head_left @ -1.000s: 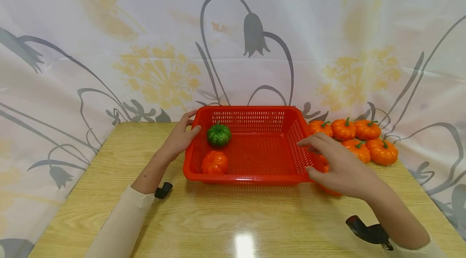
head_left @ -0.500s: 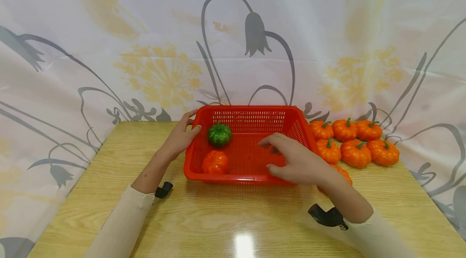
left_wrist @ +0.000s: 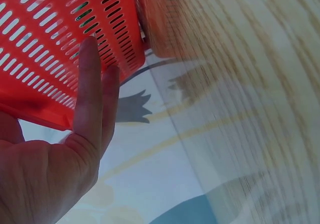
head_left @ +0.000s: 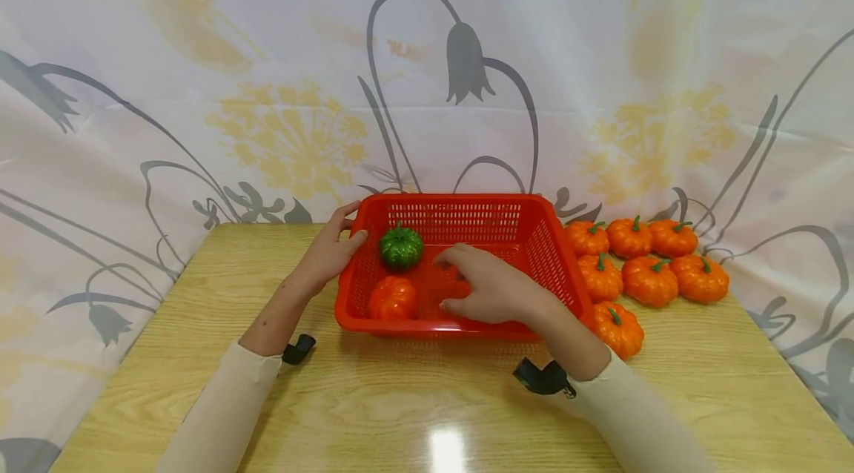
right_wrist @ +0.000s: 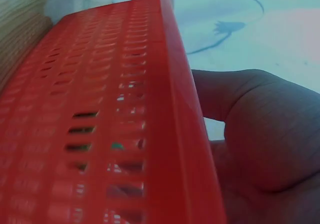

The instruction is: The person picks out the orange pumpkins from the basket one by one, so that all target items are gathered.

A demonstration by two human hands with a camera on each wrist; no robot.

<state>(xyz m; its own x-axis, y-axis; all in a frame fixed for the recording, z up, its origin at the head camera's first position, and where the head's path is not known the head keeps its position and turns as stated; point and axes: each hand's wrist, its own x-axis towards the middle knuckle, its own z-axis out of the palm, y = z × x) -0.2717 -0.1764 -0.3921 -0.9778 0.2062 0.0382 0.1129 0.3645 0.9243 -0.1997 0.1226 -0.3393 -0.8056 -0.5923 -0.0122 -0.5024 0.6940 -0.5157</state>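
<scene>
A red plastic basket [head_left: 460, 325] with slotted walls stands on the table. At its left rim my left hand [head_left: 328, 256] holds on, thumb over the rim and fingers [left_wrist: 90, 92] stretched along the outer wall. Inside, on the left, lie a green pumpkin [head_left: 400, 247] and, nearer the front, an orange-red pumpkin [head_left: 393, 299]. My right hand [head_left: 492, 288] reaches over the front rim into the basket's middle, fingers bent loosely and thumb apart, with nothing seen between them. In the right wrist view the thumb side of this hand [right_wrist: 270, 134] shows behind the rim.
Several orange pumpkins stand in rows right of the basket, among them a front pumpkin [head_left: 620, 331] close to its right side. A printed cloth [head_left: 427, 87] hangs behind the wooden table [head_left: 373, 414]. Dark wrist mounts [head_left: 542, 377] protrude below the sleeves.
My right hand has moved left from above the basket's right rim to over its middle, uncovering the pumpkins on the right. The left hand and basket have stayed put.
</scene>
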